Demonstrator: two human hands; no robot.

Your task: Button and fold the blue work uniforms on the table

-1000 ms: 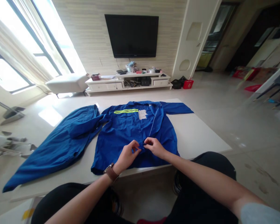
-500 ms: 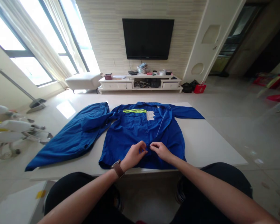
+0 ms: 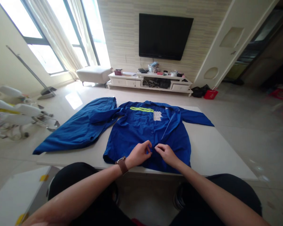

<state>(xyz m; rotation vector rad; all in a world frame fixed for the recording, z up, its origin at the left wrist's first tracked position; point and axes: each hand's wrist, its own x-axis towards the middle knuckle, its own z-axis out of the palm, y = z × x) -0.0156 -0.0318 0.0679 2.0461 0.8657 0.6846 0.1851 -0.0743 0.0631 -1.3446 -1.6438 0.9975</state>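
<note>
A blue work jacket (image 3: 129, 138) lies front side up on a low white table (image 3: 217, 153), collar pointing away from me. It carries a yellow-green reflective stripe and a pale patch on the chest. One front edge is folded back, and a button shows midway down the front. My left hand (image 3: 139, 153), with a brown-strapped watch at the wrist, pinches the jacket's front edge low down. Close beside it, my right hand (image 3: 166, 153) pinches the same front area. The small bit of cloth between the fingertips is partly hidden.
Blue trousers (image 3: 85, 122) lie left of the jacket, partly under its sleeve. Beyond the table stand a white TV cabinet (image 3: 124, 82), a pale bench (image 3: 93, 74) and a red bag (image 3: 210, 94). A white wheeled object (image 3: 21, 110) and a long-handled dustpan (image 3: 47, 91) are at left.
The view has turned and tilted, so the scene sits further right. Both hands stay pinched at the jacket's lower front, with only slight finger movement.
</note>
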